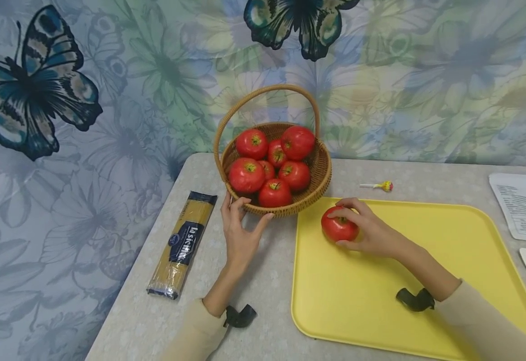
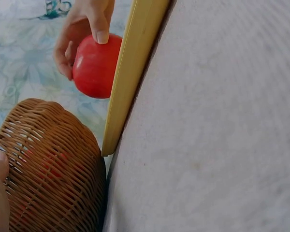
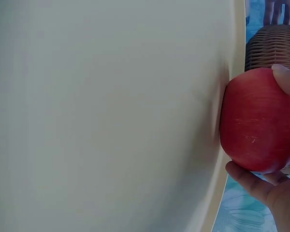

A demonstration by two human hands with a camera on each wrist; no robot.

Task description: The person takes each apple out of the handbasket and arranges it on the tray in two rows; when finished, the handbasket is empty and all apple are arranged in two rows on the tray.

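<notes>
At the tray's left end my right hand (image 1: 371,231) holds a red apple (image 1: 338,225), thumb on the near side and fingers over the far side. The apple (image 3: 258,121) is against or just above the tray surface in the right wrist view; which one I cannot tell. My left hand (image 1: 240,235) grips the near left rim of a wicker basket (image 1: 310,200), its thumb spread along the front wall. Several red apples (image 1: 275,193) lie inside the basket. In the left wrist view, the basket's woven wall (image 2: 53,159) hides most of them.
The yellow tray (image 1: 402,281) covers the table's right part. Left of the basket lies a packet of spaghetti (image 1: 183,245). A lollipop (image 1: 382,186) rests behind the tray, and a printed sheet (image 1: 522,208) lies at right. The basket's tall handle (image 1: 269,89) arches upward.
</notes>
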